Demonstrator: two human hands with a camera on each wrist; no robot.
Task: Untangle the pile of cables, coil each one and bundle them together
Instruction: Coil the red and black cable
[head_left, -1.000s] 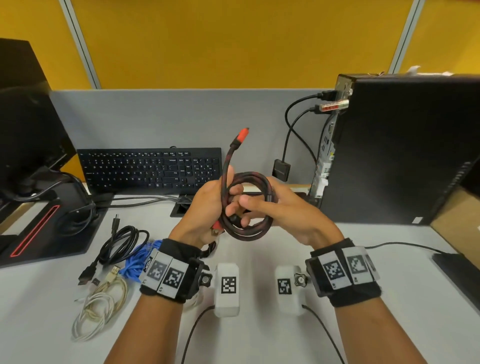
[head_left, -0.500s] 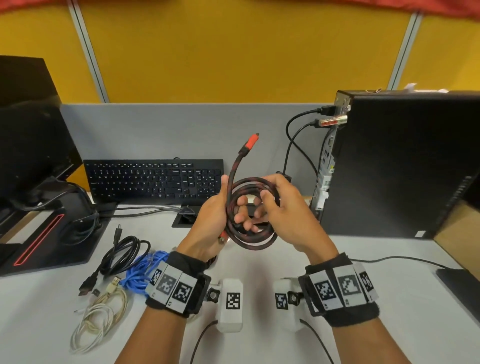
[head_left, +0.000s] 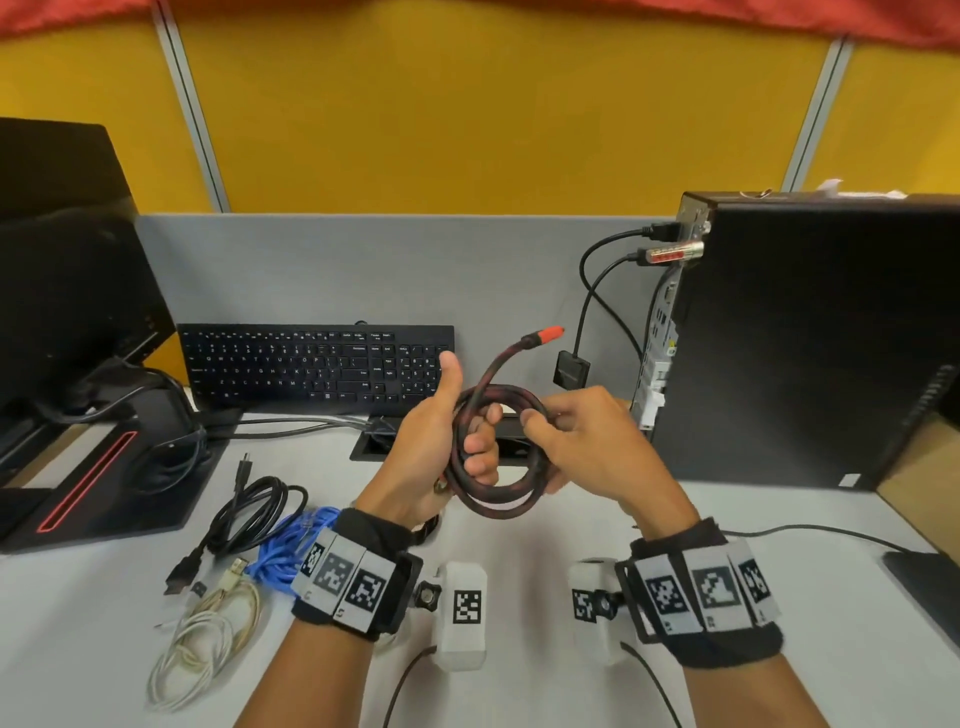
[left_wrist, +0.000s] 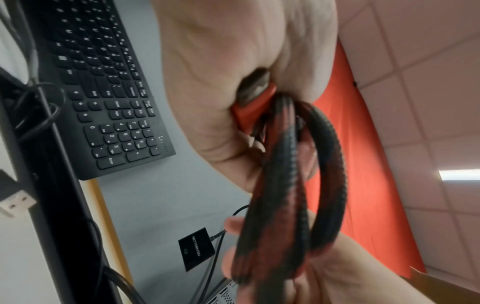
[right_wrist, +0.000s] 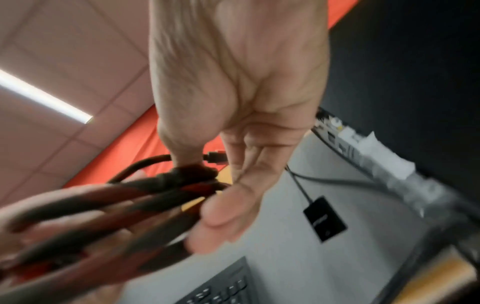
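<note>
Red-and-black braided cable (head_left: 493, 457) hangs in a coil above the middle of the bench (head_left: 519, 545), held between both hands. The left hand (head_left: 431, 447) grasps the coil's left side, fingers curled through the loops and thumb raised; the left wrist view shows one red plug (left_wrist: 255, 107) tucked in that palm. The right hand (head_left: 587, 447) pinches the coil's right side between thumb and fingers. The free end rises from the coil toward the far edge, tipped with a second red plug (head_left: 545, 335). Near the left edge lie a black cable (head_left: 249, 512), a blue cable (head_left: 291, 545) and a white cable (head_left: 202, 639), each loosely coiled, close together. A keyboard (head_left: 311, 364) leans at the far edge, a computer tower (head_left: 805, 338) stands at the right.
</note>
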